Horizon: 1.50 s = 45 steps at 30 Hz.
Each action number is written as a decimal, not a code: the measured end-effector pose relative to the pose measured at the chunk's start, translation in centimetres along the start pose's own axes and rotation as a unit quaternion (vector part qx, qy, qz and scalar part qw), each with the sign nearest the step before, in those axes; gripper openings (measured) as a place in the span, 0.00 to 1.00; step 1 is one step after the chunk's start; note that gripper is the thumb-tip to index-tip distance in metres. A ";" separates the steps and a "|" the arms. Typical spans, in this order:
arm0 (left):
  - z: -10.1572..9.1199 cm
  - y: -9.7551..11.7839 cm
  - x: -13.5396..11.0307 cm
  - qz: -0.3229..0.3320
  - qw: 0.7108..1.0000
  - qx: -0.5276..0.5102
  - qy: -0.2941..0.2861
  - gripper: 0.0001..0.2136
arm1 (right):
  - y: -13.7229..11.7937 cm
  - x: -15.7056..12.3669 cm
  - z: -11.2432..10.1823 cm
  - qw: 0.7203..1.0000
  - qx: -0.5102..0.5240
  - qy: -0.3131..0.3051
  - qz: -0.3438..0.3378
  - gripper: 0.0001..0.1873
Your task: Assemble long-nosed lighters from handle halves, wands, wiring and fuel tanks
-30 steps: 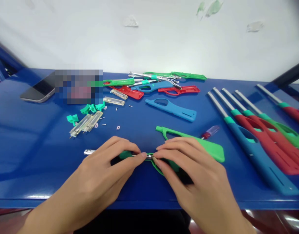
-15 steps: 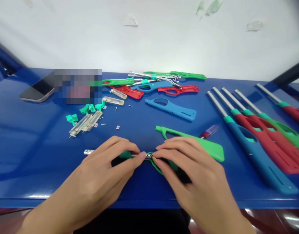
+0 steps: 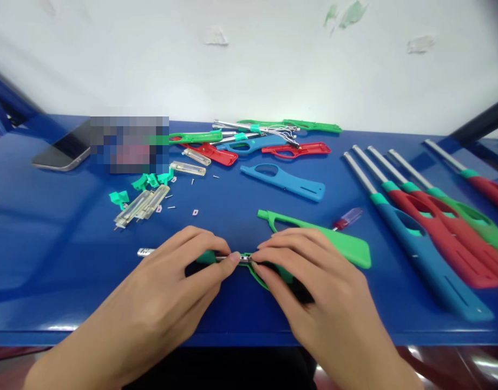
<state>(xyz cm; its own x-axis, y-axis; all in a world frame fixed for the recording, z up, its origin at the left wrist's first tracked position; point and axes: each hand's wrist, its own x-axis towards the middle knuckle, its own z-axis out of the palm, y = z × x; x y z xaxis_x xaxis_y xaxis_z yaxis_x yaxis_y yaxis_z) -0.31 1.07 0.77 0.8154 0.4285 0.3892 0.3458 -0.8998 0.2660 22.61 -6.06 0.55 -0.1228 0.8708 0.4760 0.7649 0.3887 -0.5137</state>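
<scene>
Near the front of the blue table, both hands work on a half-open green lighter [image 3: 257, 278] lying level. My left hand [image 3: 171, 287] is closed around its metal tube [image 3: 145, 252] and teal collar, thumb pressing the small metal part [image 3: 244, 259] at the trigger end. My right hand [image 3: 322, 276] pinches the other end of that part with thumb and fingertips; its palm hides most of the green body. Just behind the right hand lies a separate bright green shell half [image 3: 346, 244], with a screwdriver [image 3: 348, 219] with a clear and red handle beyond it.
Finished-looking lighters, such as a blue one [image 3: 439, 271], lie along the right. Behind are a loose blue shell [image 3: 289, 183], metal tubes with wires [image 3: 269, 129] and red shells [image 3: 309, 149]. Clear fuel tanks [image 3: 143, 206], teal triggers [image 3: 119, 199], tiny screws and a phone [image 3: 64, 149] lie left.
Both hands keep almost the same grip on the green lighter. The whole view has shifted very slightly; nothing else has visibly moved.
</scene>
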 end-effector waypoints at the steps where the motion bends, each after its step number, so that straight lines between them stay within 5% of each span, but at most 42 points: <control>1: -0.1 0.1 0.0 0.001 1.000 0.002 0.000 0.13 | 0.0 0.0 0.0 1.000 0.002 0.000 -0.001 0.05; 31: 0.6 0.3 -0.9 -0.104 0.992 -0.056 0.035 0.18 | 0.0 -0.1 0.0 1.000 -0.011 -0.001 0.007 0.05; 45: 0.4 0.6 0.4 -0.105 0.988 -0.066 0.095 0.13 | 0.0 -0.2 0.0 0.999 0.007 -0.028 0.022 0.05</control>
<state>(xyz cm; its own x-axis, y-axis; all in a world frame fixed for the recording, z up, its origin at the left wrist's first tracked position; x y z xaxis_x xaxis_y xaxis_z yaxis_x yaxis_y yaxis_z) 0.38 0.69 0.71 0.6254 0.6243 0.4681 0.4246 -0.7756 0.4671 22.62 -6.17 0.44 -0.1242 0.9022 0.4131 0.7618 0.3534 -0.5429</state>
